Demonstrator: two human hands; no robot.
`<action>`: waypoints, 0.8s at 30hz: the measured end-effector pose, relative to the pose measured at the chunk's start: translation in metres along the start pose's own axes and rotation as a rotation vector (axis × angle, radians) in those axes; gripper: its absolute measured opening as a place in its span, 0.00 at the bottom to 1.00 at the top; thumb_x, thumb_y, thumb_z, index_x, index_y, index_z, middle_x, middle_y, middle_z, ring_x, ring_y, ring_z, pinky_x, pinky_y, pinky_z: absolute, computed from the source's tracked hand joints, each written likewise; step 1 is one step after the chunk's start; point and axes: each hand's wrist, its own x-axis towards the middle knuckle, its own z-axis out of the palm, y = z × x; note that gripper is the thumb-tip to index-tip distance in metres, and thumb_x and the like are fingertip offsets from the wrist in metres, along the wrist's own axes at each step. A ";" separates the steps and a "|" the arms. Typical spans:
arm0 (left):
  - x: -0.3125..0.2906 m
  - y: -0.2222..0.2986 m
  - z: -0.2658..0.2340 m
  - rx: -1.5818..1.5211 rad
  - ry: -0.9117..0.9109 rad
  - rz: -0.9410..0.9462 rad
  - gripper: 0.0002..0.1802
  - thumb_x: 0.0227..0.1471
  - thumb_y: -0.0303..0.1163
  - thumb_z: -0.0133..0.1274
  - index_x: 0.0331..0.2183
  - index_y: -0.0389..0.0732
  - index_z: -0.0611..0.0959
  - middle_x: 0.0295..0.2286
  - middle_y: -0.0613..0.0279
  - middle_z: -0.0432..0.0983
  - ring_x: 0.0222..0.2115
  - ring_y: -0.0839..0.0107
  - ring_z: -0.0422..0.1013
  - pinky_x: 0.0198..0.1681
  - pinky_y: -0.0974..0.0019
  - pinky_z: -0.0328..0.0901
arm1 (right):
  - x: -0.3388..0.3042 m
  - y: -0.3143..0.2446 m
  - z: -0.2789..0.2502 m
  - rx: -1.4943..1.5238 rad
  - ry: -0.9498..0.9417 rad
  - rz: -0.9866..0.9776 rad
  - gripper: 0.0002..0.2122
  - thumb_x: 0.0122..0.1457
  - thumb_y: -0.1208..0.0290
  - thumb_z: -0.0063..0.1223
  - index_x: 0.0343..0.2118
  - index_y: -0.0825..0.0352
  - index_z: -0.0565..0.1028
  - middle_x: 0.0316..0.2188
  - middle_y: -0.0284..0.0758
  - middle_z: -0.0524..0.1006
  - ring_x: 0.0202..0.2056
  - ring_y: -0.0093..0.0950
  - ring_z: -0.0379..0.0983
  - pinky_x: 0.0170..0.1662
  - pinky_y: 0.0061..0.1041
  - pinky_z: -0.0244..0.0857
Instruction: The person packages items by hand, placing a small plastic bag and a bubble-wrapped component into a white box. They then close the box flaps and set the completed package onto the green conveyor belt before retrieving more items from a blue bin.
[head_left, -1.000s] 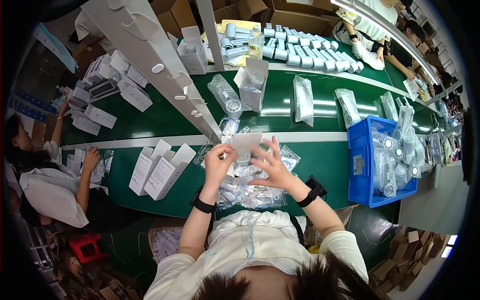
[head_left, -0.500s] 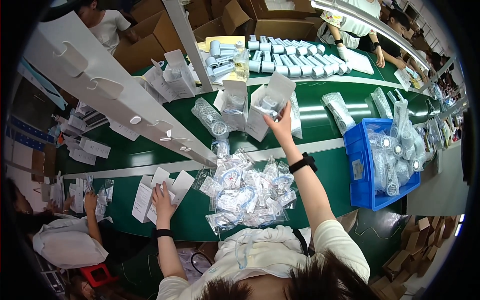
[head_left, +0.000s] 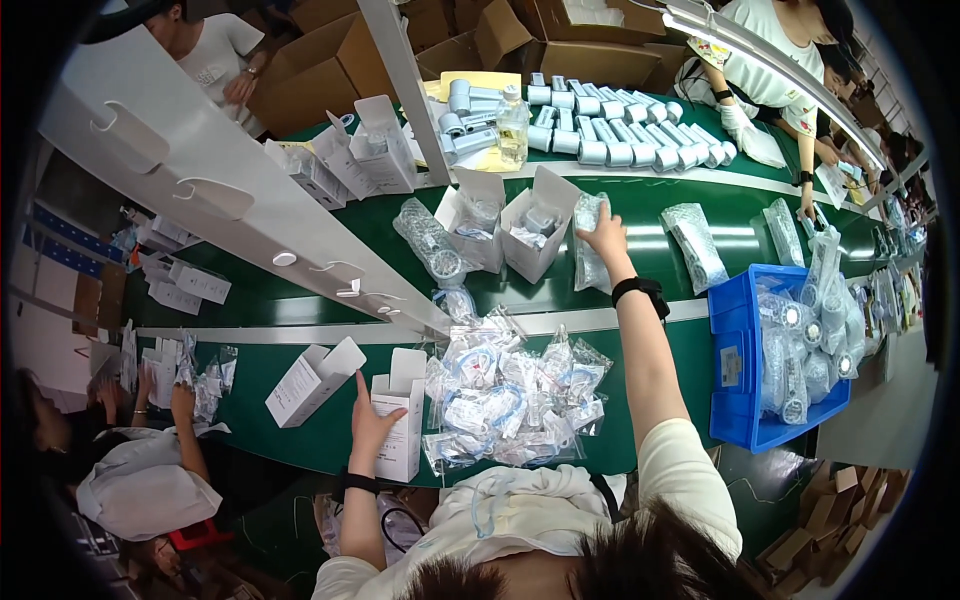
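Where my right hand (head_left: 608, 243) is: beyond the pile of clear pouches (head_left: 500, 390), toward its right end; my fingers and thumb lie on a bubble-wrapped packet (head_left: 591, 274) — whether they are clamped on it I cannot tell.
Left hand (head_left: 372, 432): left of the pile; thumb and forefinger spread well apart, the thumb lying against the near carton (head_left: 400, 450).
Near carton: just left of the pile; white, its flaps raised.
Outer carton (head_left: 300, 392): farther left of the pile; also white and open, its flap near my forefinger.
Bubble-wrapped packet: beyond the pile, on the green surface (head_left: 640, 275); just right of two filled cartons (head_left: 530, 255), which stand side by side with parts showing inside.
Blue crate (head_left: 732, 385): right of the pile, well apart; heaped with wrapped pieces (head_left: 800, 340).
Grey-blue cylinders (head_left: 620, 153): farthest beyond the pile — rows of them, a clear bottle (head_left: 513, 135) at their left.
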 end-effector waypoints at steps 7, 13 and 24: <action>-0.008 0.004 -0.022 -0.795 -0.204 -0.157 0.46 0.36 0.24 0.56 0.55 0.45 0.51 0.42 0.53 0.63 0.43 0.62 0.62 0.46 0.65 0.58 | -0.033 0.007 -0.026 0.379 -0.376 0.051 0.37 0.46 0.74 0.46 0.58 0.56 0.41 0.46 0.51 0.62 0.43 0.43 0.65 0.43 0.35 0.62; -0.044 0.087 -0.062 -0.666 -0.176 0.120 0.43 0.31 0.25 0.57 0.51 0.47 0.57 0.44 0.54 0.57 0.46 0.63 0.58 0.45 0.65 0.58 | -0.152 -0.009 -0.121 1.765 -0.516 0.180 0.36 0.45 0.79 0.43 0.58 0.56 0.41 0.48 0.42 0.61 0.46 0.35 0.64 0.46 0.33 0.63; -0.055 0.168 -0.005 -0.442 0.105 0.459 0.37 0.27 0.29 0.64 0.40 0.42 0.60 0.41 0.50 0.60 0.39 0.56 0.63 0.41 0.62 0.61 | -0.267 -0.121 -0.126 1.263 0.244 -0.118 0.29 0.43 0.75 0.53 0.50 0.61 0.56 0.43 0.40 0.63 0.52 0.39 0.53 0.52 0.33 0.50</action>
